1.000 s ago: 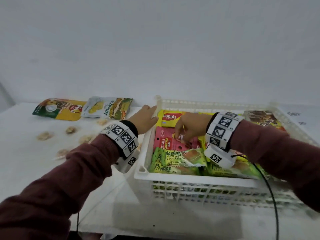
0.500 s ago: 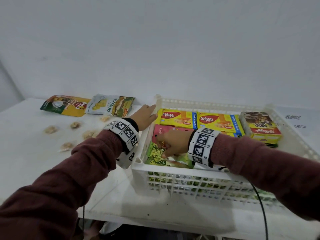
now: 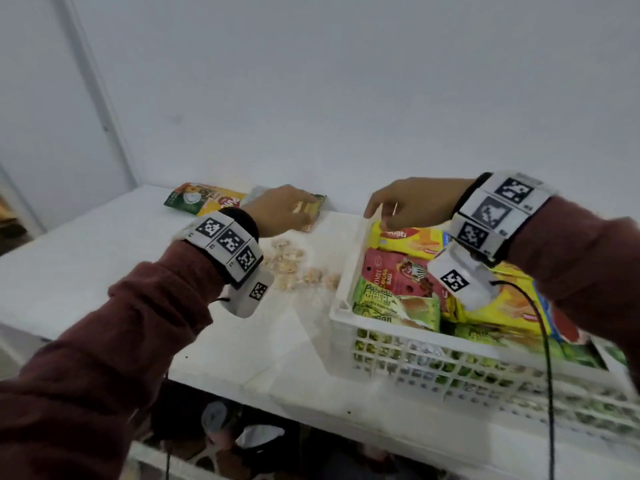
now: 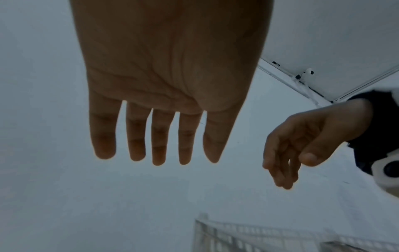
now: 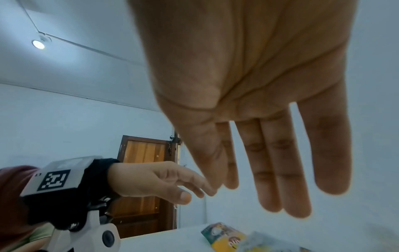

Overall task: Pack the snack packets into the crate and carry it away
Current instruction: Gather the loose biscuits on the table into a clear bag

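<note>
Above desk [image 3: 104, 271] | left hand [image 3: 280, 211] fingers straight, empty, over loose packets [image 3: 204, 202] | right hand [image 3: 415, 202] fingers straight, empty, over crate [image 3: 346, 271]

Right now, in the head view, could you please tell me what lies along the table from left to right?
Green and yellow packet → left hand → loose snack pieces → white crate's left rim → right hand, above the crate's far left corner.

green packet [image 3: 391, 301] "pandan"; red packet [image 3: 394, 271] "cocoa ball"
</note>
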`<state>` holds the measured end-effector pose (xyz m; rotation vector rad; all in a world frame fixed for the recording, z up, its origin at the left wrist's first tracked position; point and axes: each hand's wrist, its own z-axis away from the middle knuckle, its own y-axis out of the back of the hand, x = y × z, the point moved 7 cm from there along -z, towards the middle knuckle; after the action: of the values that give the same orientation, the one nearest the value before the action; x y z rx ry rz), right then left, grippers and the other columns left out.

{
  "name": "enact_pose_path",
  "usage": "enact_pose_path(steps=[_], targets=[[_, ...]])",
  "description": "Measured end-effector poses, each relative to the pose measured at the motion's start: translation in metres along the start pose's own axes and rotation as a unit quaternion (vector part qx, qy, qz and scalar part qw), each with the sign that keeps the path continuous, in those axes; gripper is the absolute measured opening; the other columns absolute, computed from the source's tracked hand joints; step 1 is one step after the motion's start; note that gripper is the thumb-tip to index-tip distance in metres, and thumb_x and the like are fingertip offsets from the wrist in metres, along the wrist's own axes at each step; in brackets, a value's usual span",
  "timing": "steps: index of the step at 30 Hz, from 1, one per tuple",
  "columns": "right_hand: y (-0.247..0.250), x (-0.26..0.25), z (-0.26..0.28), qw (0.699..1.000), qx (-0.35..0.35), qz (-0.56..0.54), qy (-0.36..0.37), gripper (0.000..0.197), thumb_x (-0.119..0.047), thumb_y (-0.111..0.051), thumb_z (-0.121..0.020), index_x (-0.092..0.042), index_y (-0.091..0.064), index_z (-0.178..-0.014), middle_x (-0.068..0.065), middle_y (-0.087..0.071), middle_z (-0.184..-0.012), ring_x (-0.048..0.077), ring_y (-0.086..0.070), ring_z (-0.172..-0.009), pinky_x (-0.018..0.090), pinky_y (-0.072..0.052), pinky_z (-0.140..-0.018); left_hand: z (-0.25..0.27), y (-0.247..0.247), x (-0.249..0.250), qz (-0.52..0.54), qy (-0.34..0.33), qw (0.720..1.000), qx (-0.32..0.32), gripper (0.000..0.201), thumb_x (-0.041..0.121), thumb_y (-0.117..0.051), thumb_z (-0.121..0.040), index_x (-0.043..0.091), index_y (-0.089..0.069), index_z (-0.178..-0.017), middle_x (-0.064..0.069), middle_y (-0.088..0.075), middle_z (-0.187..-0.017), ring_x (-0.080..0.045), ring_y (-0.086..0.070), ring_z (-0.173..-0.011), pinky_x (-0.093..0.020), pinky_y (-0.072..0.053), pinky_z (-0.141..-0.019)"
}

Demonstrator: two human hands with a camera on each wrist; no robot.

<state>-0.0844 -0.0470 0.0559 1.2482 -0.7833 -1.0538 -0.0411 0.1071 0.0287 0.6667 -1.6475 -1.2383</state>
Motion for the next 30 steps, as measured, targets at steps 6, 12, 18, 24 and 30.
enact_pose_path(steps=[6,12,18,24,30], targets=[[0.015,-0.080,-0.067,0.999,0.047,0.014,0.018,0.044,-0.026,-0.056,-0.090,-0.016,-0.045,-0.132,0.005,-0.047,-0.133,0.022,-0.046,-0.120,0.026,-0.035,-0.089,0.013,0.037,-0.081,-0.049,0.069,0.996,0.037,0.048,0.033,-0.050,-0.093,0.021,-0.040,-0.139,-0.003,-0.034,-0.148,-0.021,-0.035,-0.133,-0.027,-0.024,-0.104],[-0.027,-0.126,-0.164,0.999,-0.022,0.024,-0.035,0.057,-0.031,-0.057,-0.090,-0.011,-0.037,-0.139,0.007,-0.039,-0.143,0.023,-0.041,-0.128,0.029,-0.035,-0.098,0.013,0.017,-0.197,-0.027,0.109,0.993,-0.043,0.071,0.028,-0.059,-0.088,0.013,-0.022,-0.146,-0.006,-0.020,-0.154,-0.020,-0.020,-0.142,-0.027,-0.018,-0.111],[-0.085,-0.126,-0.235,0.989,-0.055,-0.054,-0.123,0.076,-0.048,-0.057,-0.085,-0.018,-0.023,-0.145,0.005,-0.022,-0.153,0.025,-0.026,-0.139,0.036,-0.023,-0.111,0.003,-0.011,-0.305,-0.053,0.162,0.976,-0.138,0.104,0.048,-0.069,-0.075,0.024,0.000,-0.149,-0.013,0.004,-0.156,-0.027,0.000,-0.145,-0.041,-0.010,-0.117],[-0.126,-0.103,-0.270,0.977,-0.051,-0.107,-0.177,0.100,-0.060,-0.066,-0.069,-0.028,-0.012,-0.147,0.007,-0.012,-0.156,0.027,-0.017,-0.142,0.047,-0.019,-0.115,-0.020,-0.030,-0.354,-0.094,0.166,0.961,-0.198,0.122,0.055,-0.074,-0.063,0.035,0.014,-0.145,-0.016,0.013,-0.155,-0.040,0.007,-0.142,-0.055,-0.009,-0.115],[-0.134,-0.079,-0.296,0.971,-0.089,-0.097,-0.198,0.103,-0.060,-0.064,-0.071,-0.031,-0.001,-0.147,0.009,0.002,-0.156,0.030,-0.005,-0.144,0.052,-0.014,-0.115,-0.054,-0.056,-0.364,-0.160,0.127,0.939,-0.276,0.131,0.063,-0.072,-0.059,0.030,0.023,-0.143,-0.018,0.016,-0.154,-0.040,0.002,-0.143,-0.053,-0.010,-0.115]])
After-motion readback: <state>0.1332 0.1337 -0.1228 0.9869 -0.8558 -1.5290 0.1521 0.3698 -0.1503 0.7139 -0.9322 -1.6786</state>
